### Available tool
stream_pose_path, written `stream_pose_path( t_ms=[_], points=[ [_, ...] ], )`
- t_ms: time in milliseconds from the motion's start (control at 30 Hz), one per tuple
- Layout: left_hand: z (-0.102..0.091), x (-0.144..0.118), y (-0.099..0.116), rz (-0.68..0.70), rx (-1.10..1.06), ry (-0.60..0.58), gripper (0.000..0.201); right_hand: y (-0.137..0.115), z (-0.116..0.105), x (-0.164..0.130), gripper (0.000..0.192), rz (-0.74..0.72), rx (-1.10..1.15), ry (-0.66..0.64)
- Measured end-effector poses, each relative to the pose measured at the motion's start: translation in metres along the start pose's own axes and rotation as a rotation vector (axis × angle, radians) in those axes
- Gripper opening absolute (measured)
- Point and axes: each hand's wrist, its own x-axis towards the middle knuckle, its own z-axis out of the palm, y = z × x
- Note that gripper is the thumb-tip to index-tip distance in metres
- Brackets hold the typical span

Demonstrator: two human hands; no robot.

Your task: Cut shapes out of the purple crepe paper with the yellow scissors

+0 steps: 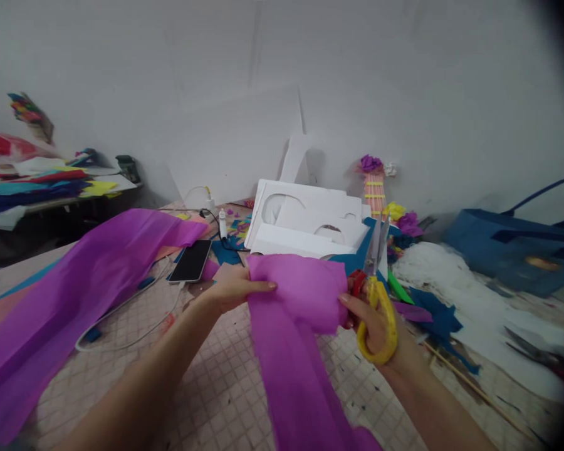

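Head view. Purple crepe paper strip (pixel 291 313): held at table centre, trailing toward the camera. Left hand (pixel 235 289): fingers pinching the strip's left edge. Right hand (pixel 376 326): fingers closed through yellow-handled scissors (pixel 378 282), blades upright, just right of the strip, thumb touching it. Phone (pixel 190 261): left of the strip. White foam boards (pixel 305 225): behind it. Risk, judged: thin paper tearing or cutting crooked if slack.
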Motion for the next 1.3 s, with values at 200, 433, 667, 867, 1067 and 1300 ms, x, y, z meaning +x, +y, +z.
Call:
stream_pose_path(
  t_ms=[200, 433, 667, 867, 1067, 1300],
  points=[
    [0.012, 0.002, -0.001, -0.048, -0.052, 0.145, 0.032, -0.002, 0.0, 0.0, 0.024, -0.011, -0.028, 0.025],
    [0.018, -0.003, -0.004, -0.063, -0.014, 0.004, 0.038, 0.007, 0.0, 0.003, 0.026, 0.01, -0.074, 0.026],
    [0.019, -0.003, -0.008, -0.035, -0.131, -0.027, 0.037, 0.014, 0.0, 0.0, 0.027, 0.022, -0.15, -0.092],
    [0.016, -0.003, -0.01, -0.001, -0.15, 0.01, 0.036, 0.013, 0.002, -0.001, 0.028, 0.015, -0.176, -0.193],
    [0.017, -0.007, -0.006, -0.087, -0.132, 0.045, 0.032, 0.016, 0.0, -0.002, 0.025, 0.067, -0.161, -0.254],
    [0.016, -0.004, -0.011, -0.007, -0.101, 0.031, 0.042, 0.009, 0.001, -0.004, 0.028, 0.089, -0.156, -0.202]
  ],
)
